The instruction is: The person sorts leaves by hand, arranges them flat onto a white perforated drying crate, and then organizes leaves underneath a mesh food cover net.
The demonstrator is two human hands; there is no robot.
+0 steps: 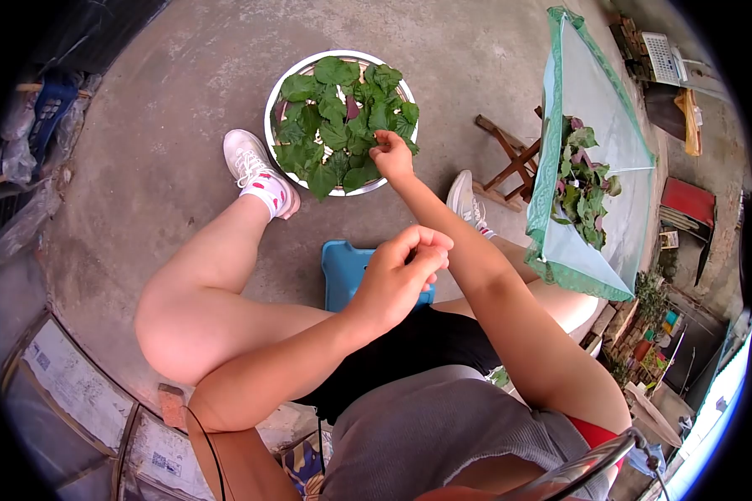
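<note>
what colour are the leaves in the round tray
The leaves are mostly green, with a little purple among them; seen best in the head view.

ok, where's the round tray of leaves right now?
Head view, top centre: the round tray of leaves sits on the concrete floor beside the left shoe, right hand at its lower-right edge.

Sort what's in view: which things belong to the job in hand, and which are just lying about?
Likely the job:
right hand, at the tray's edge
left hand, raised, fingers curled
round tray
green leaves on it
green-edged mesh, bearing more leaves

Seemingly just lying about:
brick
white basket
plastic sheeting
</note>
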